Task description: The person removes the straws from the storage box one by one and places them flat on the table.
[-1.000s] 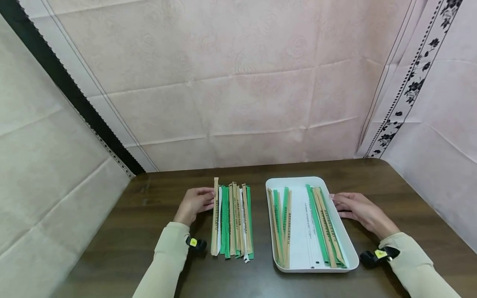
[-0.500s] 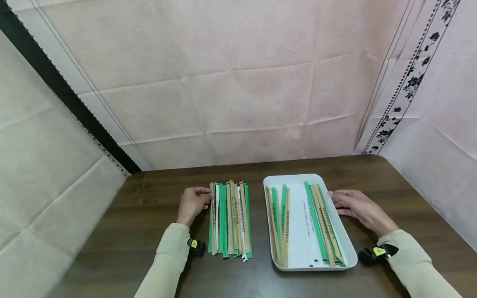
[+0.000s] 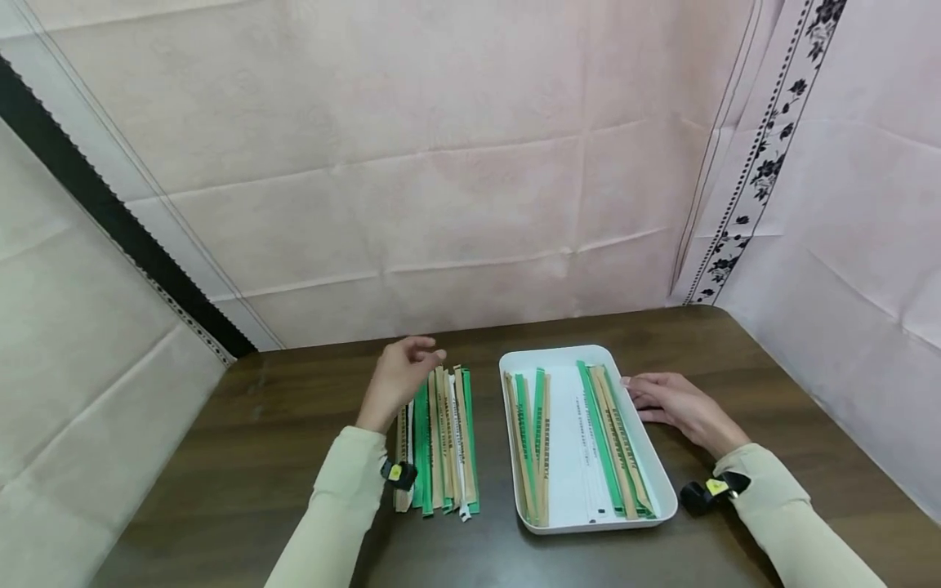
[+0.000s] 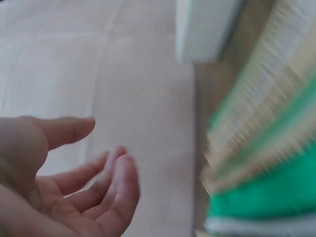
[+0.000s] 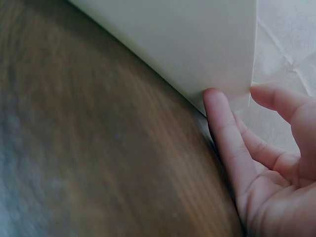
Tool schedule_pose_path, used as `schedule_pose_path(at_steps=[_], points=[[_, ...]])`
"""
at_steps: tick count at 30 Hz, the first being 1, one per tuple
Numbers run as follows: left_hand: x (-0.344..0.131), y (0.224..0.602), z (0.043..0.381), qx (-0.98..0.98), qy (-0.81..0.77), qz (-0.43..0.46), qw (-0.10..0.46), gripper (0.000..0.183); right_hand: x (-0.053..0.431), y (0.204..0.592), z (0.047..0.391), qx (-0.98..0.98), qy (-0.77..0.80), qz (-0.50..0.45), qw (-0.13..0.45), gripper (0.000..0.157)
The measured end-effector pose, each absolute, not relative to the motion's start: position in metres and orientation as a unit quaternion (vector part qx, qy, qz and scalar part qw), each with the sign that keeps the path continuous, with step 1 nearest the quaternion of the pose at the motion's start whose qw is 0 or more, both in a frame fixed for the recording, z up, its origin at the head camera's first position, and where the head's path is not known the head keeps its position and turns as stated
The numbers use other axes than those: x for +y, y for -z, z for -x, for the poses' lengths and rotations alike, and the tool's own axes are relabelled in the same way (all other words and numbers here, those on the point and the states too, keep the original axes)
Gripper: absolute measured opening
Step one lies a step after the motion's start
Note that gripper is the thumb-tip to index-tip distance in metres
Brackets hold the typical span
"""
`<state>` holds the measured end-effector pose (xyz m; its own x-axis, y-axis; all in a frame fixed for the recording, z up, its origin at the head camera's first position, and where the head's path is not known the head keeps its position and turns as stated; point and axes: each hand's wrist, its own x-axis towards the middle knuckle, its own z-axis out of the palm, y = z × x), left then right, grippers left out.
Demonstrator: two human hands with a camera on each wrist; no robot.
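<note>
My left hand hovers at the far end of a row of slim paper-wrapped sticks, covering the tops of those on the left. Nothing is between its bent, spread fingers in the left wrist view. The sticks have green, tan and white wrappers and lie side by side. To their right is a white rectangular tray, with more green and tan sticks along both sides. My right hand touches the tray's right edge, its extended fingertips against the outer wall and rim, as the right wrist view shows.
A dark brown wooden table carries everything. Pale patterned cloth hangs behind the table and along both sides. Small black cameras are strapped on both wrists.
My left hand first held a tan stick upright at the row's left end, laid it there, then let go and moved up and right over the row. The right hand stays at the tray.
</note>
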<state>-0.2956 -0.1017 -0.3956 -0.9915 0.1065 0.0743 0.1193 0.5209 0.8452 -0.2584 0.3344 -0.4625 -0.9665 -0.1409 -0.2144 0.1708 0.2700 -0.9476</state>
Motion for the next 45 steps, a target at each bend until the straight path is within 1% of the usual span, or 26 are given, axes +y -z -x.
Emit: schedule_pose_path(at_steps=[3, 5, 8, 10, 13, 15, 16, 17, 20, 22, 26, 30, 34, 40, 45], points=[[-0.079, 0.383, 0.295, -0.873, 0.480, 0.080, -0.029, 0.056, 0.334, 0.464, 0.259, 0.785, 0.606, -0.013, 0.128, 0.062], [-0.063, 0.378, 0.294, -0.874, 0.473, 0.096, -0.049, 0.057, 0.334, 0.464, 0.259, 0.785, 0.606, -0.015, 0.128, 0.062], [-0.037, 0.379, 0.291, -0.884, 0.445, 0.127, -0.063, 0.047, 0.334, 0.465, 0.260, 0.784, 0.607, -0.014, 0.130, 0.062], [-0.020, 0.382, 0.289, -0.890, 0.427, 0.149, -0.065, 0.036, 0.334, 0.466, 0.259, 0.783, 0.608, -0.018, 0.132, 0.061], [0.005, 0.390, 0.284, -0.901, 0.397, 0.164, -0.064, 0.018, 0.333, 0.466, 0.258, 0.783, 0.608, -0.020, 0.131, 0.059], [0.019, 0.396, 0.280, -0.907, 0.381, 0.170, -0.064, 0.009, 0.332, 0.465, 0.257, 0.782, 0.609, -0.020, 0.129, 0.059], [0.024, 0.399, 0.278, -0.911, 0.369, 0.171, -0.065, 0.013, 0.331, 0.465, 0.257, 0.782, 0.609, -0.018, 0.129, 0.059], [0.030, 0.402, 0.276, -0.917, 0.354, 0.173, -0.065, 0.021, 0.330, 0.466, 0.257, 0.783, 0.608, -0.017, 0.130, 0.059], [0.044, 0.412, 0.271, -0.942, 0.283, 0.174, -0.038, 0.041, 0.329, 0.467, 0.255, 0.784, 0.606, -0.015, 0.130, 0.059], [0.051, 0.418, 0.269, -0.959, 0.229, 0.168, -0.020, 0.046, 0.330, 0.467, 0.253, 0.786, 0.604, -0.014, 0.133, 0.060], [0.058, 0.426, 0.267, -0.978, 0.141, 0.153, 0.018, 0.036, 0.332, 0.467, 0.254, 0.788, 0.600, -0.014, 0.135, 0.063], [0.058, 0.429, 0.265, -0.983, 0.109, 0.148, 0.032, 0.029, 0.333, 0.467, 0.257, 0.789, 0.597, -0.013, 0.141, 0.066], [0.059, 0.432, 0.263, -0.983, 0.110, 0.141, 0.035, 0.024, 0.334, 0.467, 0.257, 0.793, 0.592, -0.013, 0.146, 0.068], [0.063, 0.432, 0.261, -0.986, 0.096, 0.125, 0.055, 0.028, 0.334, 0.466, 0.256, 0.792, 0.593, -0.015, 0.145, 0.069], [0.068, 0.432, 0.260, -0.989, 0.055, 0.118, 0.069, 0.024, 0.333, 0.465, 0.256, 0.791, 0.595, -0.013, 0.141, 0.069]])
